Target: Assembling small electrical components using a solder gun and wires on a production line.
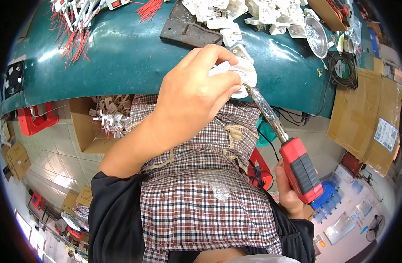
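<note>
My left hand (196, 90) is closed around a white plastic part (250, 75) at the table's near edge, its fingers pinching the top. A soldering iron (301, 168) with a red and black handle lies in the grip of my right hand (288, 195), lower right. Its metal tip meets the white part beside my left fingertips; the exact contact point is partly hidden. Just beyond my left hand rests a dark metal block (190, 35) with a handle-like bar. Another white plastic piece (242, 52) lies right behind the held part.
White plastic housings (266, 13) are heaped at the back. A metal bowl (316, 37) and a small black fan (342, 70) stand at right. Red wires (78, 44) hang from white pieces at left. Below the green table (122, 65) is a carton (84, 127) of switch parts.
</note>
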### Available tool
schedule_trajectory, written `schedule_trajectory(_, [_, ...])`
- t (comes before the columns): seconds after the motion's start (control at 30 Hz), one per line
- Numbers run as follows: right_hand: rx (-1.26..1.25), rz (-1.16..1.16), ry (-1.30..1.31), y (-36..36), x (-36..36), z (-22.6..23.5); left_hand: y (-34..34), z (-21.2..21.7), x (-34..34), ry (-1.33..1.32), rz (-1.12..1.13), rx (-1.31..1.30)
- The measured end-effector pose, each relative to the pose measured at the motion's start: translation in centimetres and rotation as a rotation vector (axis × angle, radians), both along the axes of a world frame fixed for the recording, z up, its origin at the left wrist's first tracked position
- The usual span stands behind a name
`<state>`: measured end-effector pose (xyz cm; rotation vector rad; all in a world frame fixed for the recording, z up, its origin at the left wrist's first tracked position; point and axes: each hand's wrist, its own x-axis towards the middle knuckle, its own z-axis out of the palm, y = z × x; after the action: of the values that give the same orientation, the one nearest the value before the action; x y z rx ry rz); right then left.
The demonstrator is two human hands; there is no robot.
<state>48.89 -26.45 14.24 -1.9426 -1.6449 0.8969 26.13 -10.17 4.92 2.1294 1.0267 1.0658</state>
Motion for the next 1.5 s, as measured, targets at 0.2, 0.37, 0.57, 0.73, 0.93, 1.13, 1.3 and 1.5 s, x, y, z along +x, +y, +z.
schedule_trajectory(0.2, [0.071, -0.009, -0.122, -2.2, 1.6, 0.4, 0.0, 0.2, -0.1, 0.005, 0.003, -0.003])
schedule_trajectory(0.37, [0.365, -0.203, 0.206, 1.3, 0.4, -1.8, 0.1, 0.1, -0.1, 0.005, -0.010, -0.005])
schedule_trajectory(0.57, [0.592, -0.437, 0.191, 10.8, 2.0, -7.3, 0.2, 0.2, -0.2, 0.034, -0.012, 0.018])
schedule_trajectory(0.73, [0.727, -0.122, -0.032, 19.3, 5.5, -13.2, 0.0, 0.4, 0.0, 0.040, -0.004, -0.023])
schedule_trajectory(0.93, [0.857, -0.039, -0.431, 24.2, 5.0, -15.5, 0.0, 0.7, 0.2, 0.037, -0.007, -0.041])
schedule_trajectory(1.13, [0.888, 0.033, -0.495, 23.0, 5.1, -14.6, -0.1, 0.4, 0.2, 0.001, 0.006, -0.101])
schedule_trajectory(1.3, [0.830, -0.086, -0.461, 19.5, 4.9, -13.3, -0.3, -0.2, 0.6, 0.014, 0.045, -0.046])
schedule_trajectory(1.5, [0.624, -0.352, 0.357, 15.1, 0.1, -10.5, -0.6, 0.4, 0.4, -0.088, 0.086, 0.036])
